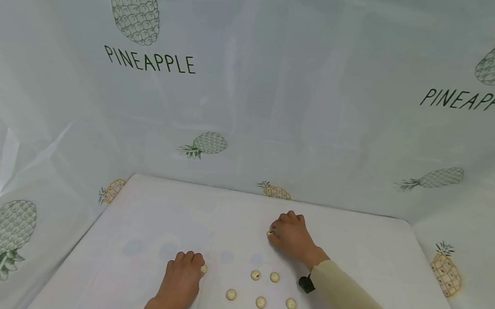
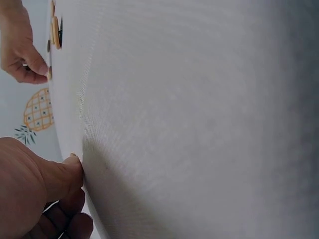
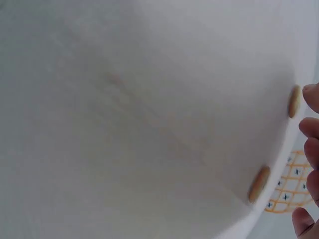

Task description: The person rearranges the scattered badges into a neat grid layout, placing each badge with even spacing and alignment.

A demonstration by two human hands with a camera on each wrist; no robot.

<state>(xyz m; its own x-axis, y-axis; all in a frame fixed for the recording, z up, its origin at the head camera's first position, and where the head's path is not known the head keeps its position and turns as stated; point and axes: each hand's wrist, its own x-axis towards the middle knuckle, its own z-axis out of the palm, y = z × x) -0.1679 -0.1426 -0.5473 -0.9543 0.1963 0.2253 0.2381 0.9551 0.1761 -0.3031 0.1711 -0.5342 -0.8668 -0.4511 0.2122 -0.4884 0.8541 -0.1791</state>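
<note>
My left hand [image 1: 183, 277] is at the left of the table, its fingertips on a small round cream disc [image 1: 204, 269] that is partly covered. In the left wrist view, the left thumb [image 2: 67, 172] and fingers come together at the tabletop. Farther back, my right hand [image 1: 290, 236] pinches another round disc [image 1: 269, 232] between thumb and fingers. Only fingers [image 3: 311, 127] of the right hand show in the right wrist view, beside a tan disc edge [image 3: 295, 101]. Whether the discs are wood or another material I cannot tell for certain.
Several more cream discs [image 1: 260, 302] with marked tops lie flat between the hands. A small black device [image 1: 306, 283] hangs at the right wrist. White cloth covers the table [image 1: 154, 205], and a pineapple-print sheet [image 1: 261, 74] rises behind and at the sides.
</note>
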